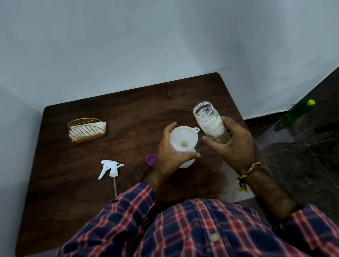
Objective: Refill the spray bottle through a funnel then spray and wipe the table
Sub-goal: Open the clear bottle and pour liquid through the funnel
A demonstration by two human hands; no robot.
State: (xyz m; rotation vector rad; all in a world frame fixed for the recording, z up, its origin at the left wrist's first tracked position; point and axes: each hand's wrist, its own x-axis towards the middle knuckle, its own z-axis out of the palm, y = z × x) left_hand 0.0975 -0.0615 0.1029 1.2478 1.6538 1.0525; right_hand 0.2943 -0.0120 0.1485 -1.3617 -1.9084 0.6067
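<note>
A white spray bottle (187, 160) stands on the dark wooden table (89, 192), and a white funnel (183, 137) sits in its neck. My left hand (169, 154) is wrapped around the bottle and the funnel's stem. Just right of the funnel, my right hand (233, 144) holds a clear open jar (208, 120) with whitish liquid in it, tilted slightly with its mouth up. The white trigger sprayer head (110, 168) with its dip tube lies on the table to the left, apart from the bottle.
A purple cap (151, 159) lies by my left wrist. A gold wire napkin holder (87, 130) with white napkins stands at the back left. A green bottle (294, 113) is on the dark floor to the right. Walls close in behind and to the left.
</note>
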